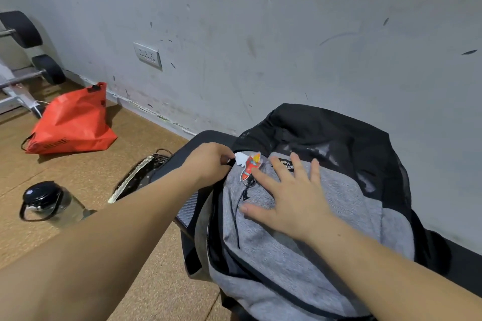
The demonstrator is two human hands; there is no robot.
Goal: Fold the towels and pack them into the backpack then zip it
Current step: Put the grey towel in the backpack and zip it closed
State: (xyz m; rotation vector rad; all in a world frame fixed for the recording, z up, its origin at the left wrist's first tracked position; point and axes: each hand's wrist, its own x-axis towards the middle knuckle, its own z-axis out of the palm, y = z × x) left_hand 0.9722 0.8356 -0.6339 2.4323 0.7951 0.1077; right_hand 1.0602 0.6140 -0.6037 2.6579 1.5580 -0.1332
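Far left, on the cork floor (146, 281): a red bag (70, 122) and, nearer me, a clear bottle (49, 203) with a black lid. My left hand (208, 161) is curled, its fingertips pinching what appears to be the zipper pull (230, 161) at the upper left edge of the backpack (300, 255), just beside a red charm (250, 165). The backpack, grey with black mesh, lies on a black pad (464, 268) against the wall. My right hand (289, 198) lies flat on its grey front, fingers spread, gripping nothing. The hands are near each other, not touching.

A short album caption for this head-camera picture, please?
Left hand pinches the backpack near its top, beside a charm; right hand lies flat on its grey front.
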